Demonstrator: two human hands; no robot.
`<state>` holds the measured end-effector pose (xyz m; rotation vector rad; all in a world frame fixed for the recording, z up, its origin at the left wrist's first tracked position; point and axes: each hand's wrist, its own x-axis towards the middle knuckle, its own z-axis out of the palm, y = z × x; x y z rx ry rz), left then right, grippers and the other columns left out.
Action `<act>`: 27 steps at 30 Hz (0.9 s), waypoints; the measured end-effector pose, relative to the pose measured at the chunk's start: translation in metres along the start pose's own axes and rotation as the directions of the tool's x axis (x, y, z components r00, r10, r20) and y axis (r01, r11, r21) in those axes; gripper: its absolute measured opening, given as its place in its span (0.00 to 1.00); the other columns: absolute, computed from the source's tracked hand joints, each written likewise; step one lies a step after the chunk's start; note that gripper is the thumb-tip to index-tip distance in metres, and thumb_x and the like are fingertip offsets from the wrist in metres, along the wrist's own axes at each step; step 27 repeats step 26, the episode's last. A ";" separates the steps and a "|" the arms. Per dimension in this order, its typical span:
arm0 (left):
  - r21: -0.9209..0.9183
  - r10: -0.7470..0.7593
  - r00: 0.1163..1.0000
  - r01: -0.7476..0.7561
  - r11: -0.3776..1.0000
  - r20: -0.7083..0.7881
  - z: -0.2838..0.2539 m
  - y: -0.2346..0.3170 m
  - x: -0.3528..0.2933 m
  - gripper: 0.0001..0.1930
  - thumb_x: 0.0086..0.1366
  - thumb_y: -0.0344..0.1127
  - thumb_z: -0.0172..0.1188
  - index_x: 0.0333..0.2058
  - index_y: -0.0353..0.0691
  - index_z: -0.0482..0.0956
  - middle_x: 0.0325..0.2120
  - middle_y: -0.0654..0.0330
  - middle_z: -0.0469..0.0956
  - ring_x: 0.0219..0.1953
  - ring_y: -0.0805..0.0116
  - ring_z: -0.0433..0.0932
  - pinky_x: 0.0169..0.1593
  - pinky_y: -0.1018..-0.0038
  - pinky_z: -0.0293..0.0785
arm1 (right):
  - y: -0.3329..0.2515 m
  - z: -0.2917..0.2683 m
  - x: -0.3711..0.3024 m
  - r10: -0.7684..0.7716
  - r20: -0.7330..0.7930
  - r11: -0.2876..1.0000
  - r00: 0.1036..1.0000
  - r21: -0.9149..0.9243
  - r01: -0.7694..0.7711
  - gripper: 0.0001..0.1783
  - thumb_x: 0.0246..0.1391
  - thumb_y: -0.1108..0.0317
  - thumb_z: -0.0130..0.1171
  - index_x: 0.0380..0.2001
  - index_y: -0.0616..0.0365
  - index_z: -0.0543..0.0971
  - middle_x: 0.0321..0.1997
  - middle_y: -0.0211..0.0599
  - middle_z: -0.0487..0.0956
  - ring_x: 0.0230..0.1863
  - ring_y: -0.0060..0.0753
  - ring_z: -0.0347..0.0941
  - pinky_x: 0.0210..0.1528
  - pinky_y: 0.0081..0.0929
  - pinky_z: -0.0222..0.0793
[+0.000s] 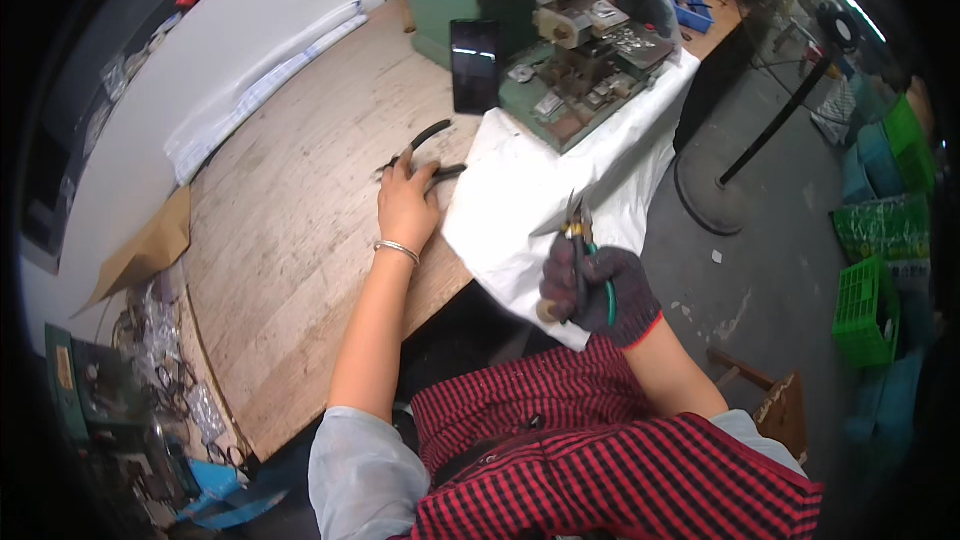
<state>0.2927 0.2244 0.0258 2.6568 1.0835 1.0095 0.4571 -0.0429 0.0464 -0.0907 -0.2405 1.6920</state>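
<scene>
On the wooden tabletop [290, 190], my bare left hand [408, 208] has its fingers on black-handled pliers [434, 132]. The two handles spread apart beyond the fingers, and part of the tool is hidden under the hand. My right hand [632, 292], in a dark glove with a red cuff, is closed around needle-nose pliers [578, 248]. One handle of these looks black and the other green; the slim jaws point up and away from me. They are held over a white cloth or sheet [520, 195] draped on the table's right side.
A green machine [440, 0] with a metal work fixture [590, 65] stands at the back. A black phone [475, 67] leans upright before it. A brown paper piece [140, 250] lies far left. Right of the table are a round-based stand [710, 190] and green crates [866, 315].
</scene>
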 end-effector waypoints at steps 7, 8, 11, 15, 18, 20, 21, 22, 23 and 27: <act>-0.287 0.094 0.995 -0.080 0.954 0.035 -0.045 0.035 0.008 0.19 0.61 0.22 0.62 0.51 0.39 0.84 0.51 0.49 0.84 0.51 0.47 0.81 0.60 0.60 0.75 | -0.017 -0.015 -0.041 0.089 -0.095 0.987 0.991 0.142 -0.075 0.17 0.49 0.67 0.63 0.44 0.58 0.78 0.54 0.49 0.80 0.51 0.45 0.80 0.59 0.52 0.70; -0.271 0.287 0.955 -0.257 0.928 0.077 -0.068 0.045 0.004 0.20 0.59 0.23 0.63 0.51 0.41 0.84 0.52 0.50 0.84 0.51 0.50 0.82 0.59 0.60 0.75 | -0.015 -0.022 -0.038 0.126 -0.017 0.972 0.992 0.200 -0.120 0.14 0.55 0.68 0.61 0.45 0.58 0.78 0.60 0.54 0.79 0.58 0.49 0.80 0.64 0.55 0.69; -0.242 0.661 0.696 -0.614 0.751 0.280 -0.116 0.096 -0.003 0.22 0.55 0.27 0.66 0.51 0.46 0.84 0.57 0.54 0.82 0.50 0.56 0.81 0.54 0.63 0.78 | -0.019 -0.012 -0.022 0.227 -0.113 0.954 0.967 0.224 -0.198 0.12 0.62 0.69 0.58 0.47 0.60 0.78 0.62 0.55 0.78 0.57 0.50 0.81 0.64 0.58 0.69; -0.303 0.742 0.613 -0.677 0.671 0.272 -0.095 0.125 -0.016 0.21 0.60 0.31 0.59 0.53 0.48 0.83 0.59 0.57 0.77 0.47 0.57 0.76 0.49 0.66 0.81 | -0.027 0.018 0.002 0.124 -0.391 0.976 0.912 -0.120 -0.184 0.26 0.65 0.71 0.58 0.64 0.63 0.71 0.61 0.50 0.78 0.59 0.42 0.79 0.63 0.47 0.78; -0.463 0.693 0.596 -0.519 0.718 0.406 -0.078 0.134 -0.012 0.25 0.58 0.30 0.60 0.57 0.42 0.80 0.57 0.53 0.77 0.49 0.57 0.76 0.51 0.67 0.81 | -0.040 -0.008 -0.002 0.212 -0.404 0.940 0.890 -0.164 -0.299 0.31 0.64 0.74 0.59 0.69 0.64 0.67 0.59 0.42 0.79 0.57 0.35 0.80 0.58 0.32 0.80; -0.597 0.659 0.655 -0.377 0.708 0.369 -0.066 0.141 -0.013 0.27 0.58 0.26 0.60 0.59 0.40 0.79 0.52 0.51 0.79 0.45 0.56 0.78 0.47 0.69 0.80 | -0.048 -0.024 -0.010 0.152 -0.461 0.816 0.874 -0.441 -0.375 0.26 0.63 0.71 0.62 0.63 0.62 0.73 0.57 0.42 0.80 0.55 0.34 0.80 0.56 0.30 0.79; -0.643 0.582 0.666 -0.197 0.740 0.467 -0.066 0.142 -0.011 0.26 0.58 0.26 0.59 0.58 0.39 0.80 0.50 0.51 0.80 0.43 0.55 0.79 0.46 0.70 0.80 | -0.052 -0.033 -0.014 0.125 -0.489 0.721 0.863 -0.553 -0.417 0.23 0.63 0.70 0.64 0.60 0.61 0.76 0.56 0.42 0.80 0.55 0.34 0.80 0.55 0.29 0.78; -0.665 0.517 0.652 -0.026 0.746 0.555 -0.068 0.145 -0.004 0.25 0.58 0.25 0.59 0.57 0.37 0.80 0.48 0.51 0.81 0.40 0.55 0.79 0.44 0.71 0.79 | -0.060 -0.032 -0.009 0.084 -0.428 0.668 0.900 -0.646 -0.369 0.22 0.63 0.69 0.65 0.58 0.60 0.78 0.56 0.41 0.80 0.54 0.34 0.80 0.54 0.30 0.78; -0.662 0.454 0.619 0.146 0.735 0.641 -0.067 0.145 0.004 0.24 0.59 0.24 0.58 0.56 0.36 0.80 0.46 0.51 0.82 0.38 0.54 0.79 0.43 0.72 0.79 | -0.065 -0.036 -0.007 0.164 -0.376 0.733 0.912 -0.572 -0.368 0.21 0.62 0.69 0.66 0.58 0.58 0.79 0.56 0.41 0.81 0.55 0.38 0.79 0.57 0.33 0.77; -0.407 0.075 0.997 -0.060 0.912 0.022 -0.039 0.104 0.024 0.21 0.64 0.30 0.59 0.56 0.43 0.80 0.44 0.54 0.84 0.44 0.53 0.84 0.50 0.62 0.81 | -0.077 -0.044 0.003 0.317 -0.268 0.826 0.910 -0.393 -0.403 0.21 0.59 0.69 0.69 0.56 0.53 0.81 0.56 0.41 0.82 0.58 0.45 0.79 0.63 0.40 0.74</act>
